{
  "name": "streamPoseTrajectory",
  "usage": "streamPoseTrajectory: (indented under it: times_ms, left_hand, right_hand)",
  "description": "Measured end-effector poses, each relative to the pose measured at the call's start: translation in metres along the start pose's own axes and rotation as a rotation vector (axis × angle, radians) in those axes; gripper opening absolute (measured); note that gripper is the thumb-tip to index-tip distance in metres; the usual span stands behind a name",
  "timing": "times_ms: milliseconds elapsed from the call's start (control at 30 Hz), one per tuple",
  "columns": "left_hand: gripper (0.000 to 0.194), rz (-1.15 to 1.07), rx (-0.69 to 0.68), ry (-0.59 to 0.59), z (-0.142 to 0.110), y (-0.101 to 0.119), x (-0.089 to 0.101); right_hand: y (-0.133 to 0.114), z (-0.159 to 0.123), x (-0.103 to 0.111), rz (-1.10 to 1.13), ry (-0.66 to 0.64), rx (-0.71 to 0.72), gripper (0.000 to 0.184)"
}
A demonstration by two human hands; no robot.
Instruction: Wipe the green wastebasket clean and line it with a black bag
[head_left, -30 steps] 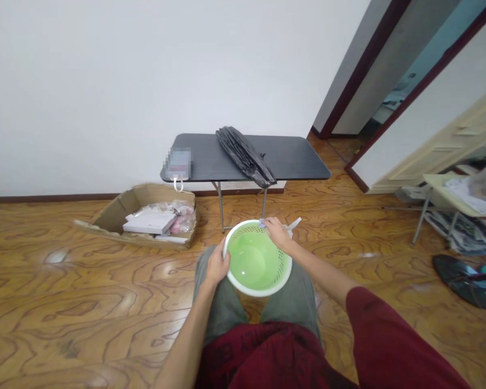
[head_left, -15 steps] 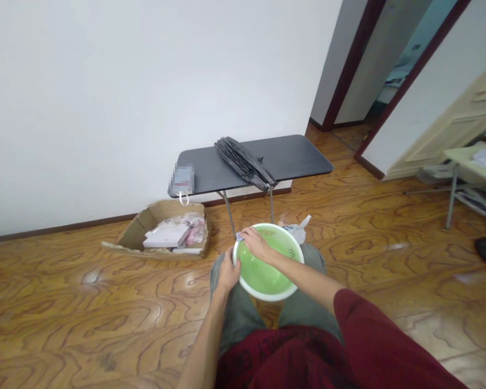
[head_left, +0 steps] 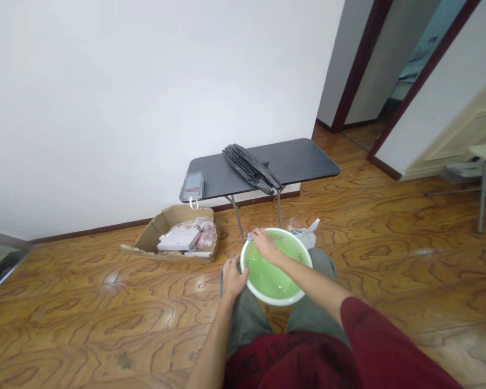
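A round plastic colander (head_left: 273, 275), green inside with a white rim and rows of small holes, rests on my lap between my knees. My left hand (head_left: 234, 277) grips its left rim, thumb over the edge and fingers outside. At the upper left of the rim, my right hand (head_left: 263, 243) is closed on a small pale purple cloth (head_left: 250, 236), pressed against the edge. Most of the cloth is hidden under my fingers, so its full shape cannot be made out.
A black folding table (head_left: 295, 162) stands by the wall, with a folded black plastic bag (head_left: 251, 168) and a blurred grey packet (head_left: 193, 185) on it. An open cardboard box (head_left: 146, 237) of packages lies left. A white plastic bag (head_left: 308, 235) sits beyond my right knee.
The view has shifted slightly left, so everything appears further right. My left hand's fingers look a little more spread on the rim. My right hand stays at the rim with the cloth.
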State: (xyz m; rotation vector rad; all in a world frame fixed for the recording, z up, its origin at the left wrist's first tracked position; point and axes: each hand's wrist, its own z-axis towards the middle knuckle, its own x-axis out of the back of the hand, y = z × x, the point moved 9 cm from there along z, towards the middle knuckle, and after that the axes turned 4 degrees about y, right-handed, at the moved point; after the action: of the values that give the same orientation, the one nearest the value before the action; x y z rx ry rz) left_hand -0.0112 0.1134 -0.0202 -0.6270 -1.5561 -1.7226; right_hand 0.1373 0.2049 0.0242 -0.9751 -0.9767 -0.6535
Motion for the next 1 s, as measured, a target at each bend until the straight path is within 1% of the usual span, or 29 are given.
streamPoseTrajectory:
  times_ms: [100,167,200,267,300,367,400,467,500,567,600,667,800,900,1000]
  left_hand:
    - [0.051,0.011,-0.022,-0.011,-0.001,-0.001,-0.002]
    - [0.052,0.022,-0.025,-0.008,-0.002,-0.002,-0.001]
    - [0.052,0.026,-0.020,-0.003,-0.002,-0.002,0.000]
    - [0.051,0.030,-0.004,0.005,-0.003,-0.003,0.001]
    - [0.050,0.029,0.004,0.006,-0.003,-0.003,0.002]
    - [0.049,0.025,0.014,0.009,-0.004,-0.001,0.003]
    - [0.048,0.020,0.017,0.009,-0.004,0.000,0.003]
    - [0.048,0.008,0.020,0.012,-0.004,0.002,0.004]
    - [0.049,0.000,0.020,0.014,-0.004,0.004,0.005]
    - [0.052,-0.019,0.015,0.012,-0.004,0.006,0.005]
    - [0.054,-0.029,0.011,0.009,-0.004,0.007,0.005]
    - [0.055,-0.039,0.006,0.003,-0.004,0.009,0.005]
    - [0.053,-0.032,0.004,0.007,-0.005,0.008,0.004]
    - [0.053,-0.032,0.004,0.021,-0.006,0.006,0.006]
    - [0.055,-0.028,0.013,0.037,-0.007,0.005,0.009]
  right_hand:
    - [-0.038,-0.010,-0.019,-0.054,-0.035,0.146,0.028]
    - [-0.049,-0.015,-0.022,-0.088,-0.041,0.230,0.025]
    - [-0.047,-0.015,-0.020,-0.106,-0.047,0.251,0.027]
    - [-0.028,-0.012,-0.011,-0.148,-0.061,0.230,0.031]
    - [-0.011,-0.008,-0.004,-0.170,-0.067,0.181,0.033]
    - [0.028,-0.001,0.015,-0.186,-0.043,0.054,0.035]
    - [0.049,0.001,0.024,-0.176,-0.036,-0.031,0.036]
    - [0.080,0.001,0.037,-0.141,-0.017,-0.163,0.040]
    - [0.090,0.000,0.040,-0.128,-0.017,-0.204,0.042]
    - [0.095,-0.004,0.040,-0.110,-0.012,-0.224,0.046]
    - [0.091,-0.006,0.037,-0.099,-0.006,-0.210,0.047]
    - [0.074,-0.007,0.028,-0.073,0.007,-0.167,0.047]
    - [0.025,-0.001,0.002,-0.052,-0.023,-0.060,0.043]
    - [-0.012,0.001,-0.011,-0.034,-0.049,0.063,0.037]
    - [-0.036,-0.004,-0.015,-0.012,-0.076,0.209,0.032]
